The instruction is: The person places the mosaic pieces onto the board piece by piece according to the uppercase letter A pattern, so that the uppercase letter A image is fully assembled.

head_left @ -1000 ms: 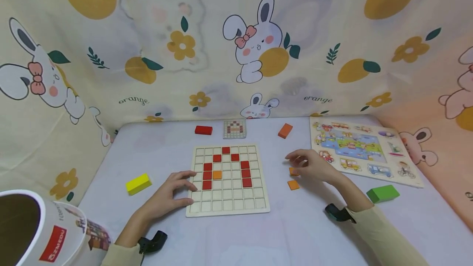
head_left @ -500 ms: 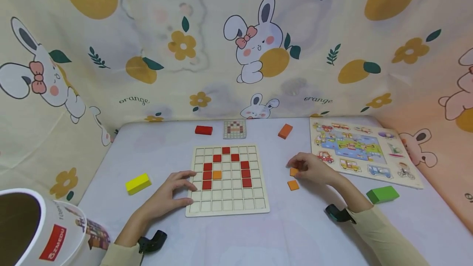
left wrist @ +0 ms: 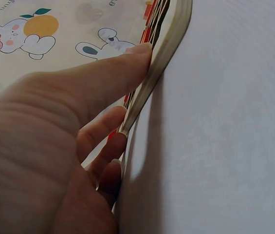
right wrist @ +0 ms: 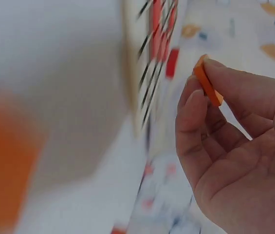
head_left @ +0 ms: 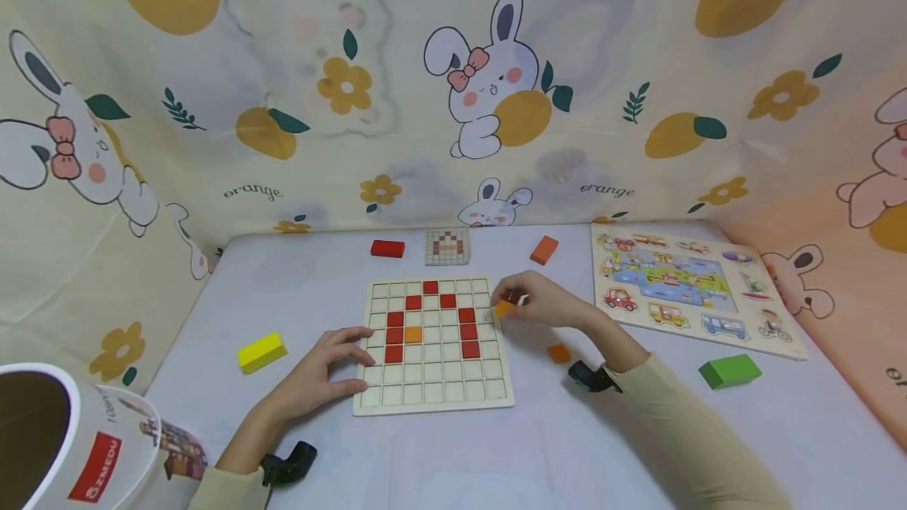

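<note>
A wooden grid board (head_left: 434, 400) lies in the middle of the table, with several red tiles (head_left: 394, 336) and one orange tile (head_left: 413, 334) set in its cells. My left hand (head_left: 331, 366) rests on the board's left edge (left wrist: 153, 73), thumb on top and fingers against the side. My right hand (head_left: 534, 301) pinches a small orange tile (head_left: 505, 308) (right wrist: 207, 81) between thumb and fingers, just above the board's right edge. Another orange tile (head_left: 559, 352) lies on the table to the right of the board.
A pattern card (head_left: 447, 246) lies behind the board, flanked by a red block (head_left: 387, 248) and an orange block (head_left: 544, 249). A yellow block (head_left: 261, 352) sits left, a green block (head_left: 730, 371) right. A vehicle puzzle (head_left: 687, 288) fills the far right; a round tub (head_left: 71, 439) stands front left.
My right hand picked an orange tile off the table and carried it left to the board's right edge. One orange tile stays on the table. The left hand has not moved.
</note>
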`<action>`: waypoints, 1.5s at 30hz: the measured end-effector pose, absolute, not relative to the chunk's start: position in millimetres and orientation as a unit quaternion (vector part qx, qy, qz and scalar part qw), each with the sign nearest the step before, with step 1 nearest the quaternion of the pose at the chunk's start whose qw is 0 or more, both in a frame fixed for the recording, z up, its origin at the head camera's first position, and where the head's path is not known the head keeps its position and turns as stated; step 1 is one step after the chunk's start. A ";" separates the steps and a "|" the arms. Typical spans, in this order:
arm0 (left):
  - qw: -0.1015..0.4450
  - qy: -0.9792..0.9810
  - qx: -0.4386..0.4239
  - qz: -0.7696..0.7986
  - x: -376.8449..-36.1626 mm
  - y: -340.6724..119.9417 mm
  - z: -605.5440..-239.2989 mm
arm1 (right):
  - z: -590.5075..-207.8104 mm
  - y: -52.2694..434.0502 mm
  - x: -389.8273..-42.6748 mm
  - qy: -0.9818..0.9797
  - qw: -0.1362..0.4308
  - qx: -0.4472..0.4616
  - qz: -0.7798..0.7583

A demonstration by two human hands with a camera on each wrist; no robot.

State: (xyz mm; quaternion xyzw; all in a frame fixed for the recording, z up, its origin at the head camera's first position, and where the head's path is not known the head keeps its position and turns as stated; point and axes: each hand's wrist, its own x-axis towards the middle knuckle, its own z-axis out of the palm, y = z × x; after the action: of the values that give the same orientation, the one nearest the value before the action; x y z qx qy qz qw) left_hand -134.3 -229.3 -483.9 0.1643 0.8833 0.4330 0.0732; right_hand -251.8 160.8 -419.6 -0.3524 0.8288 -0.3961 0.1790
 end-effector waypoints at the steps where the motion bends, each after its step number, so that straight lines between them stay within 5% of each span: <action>1: 0.074 0.883 0.163 0.434 -134.2 -229.2 -483.5 | -419.8 148.5 -254.2 0.824 0.180 -0.361 -0.398; 15: 0.074 0.883 0.169 0.432 -135.7 -230.0 -482.6 | -438.4 58.1 -252.9 0.791 0.239 -0.389 -0.407; 37: 0.072 0.885 0.168 0.428 -133.8 -231.6 -483.7 | -432.3 48.9 -242.4 0.839 0.187 -0.380 -0.342; 45: 0.073 0.885 0.169 0.429 -135.5 -230.9 -484.9 | -412.2 91.7 -236.7 0.843 0.180 -0.349 -0.367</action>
State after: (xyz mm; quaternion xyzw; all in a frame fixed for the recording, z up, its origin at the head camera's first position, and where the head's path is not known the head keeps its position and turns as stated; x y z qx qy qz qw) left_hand -135.5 -230.9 -484.9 0.1688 0.8846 0.4286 0.0728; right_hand -236.7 91.7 -412.2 -0.3487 0.8433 -0.3670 0.1805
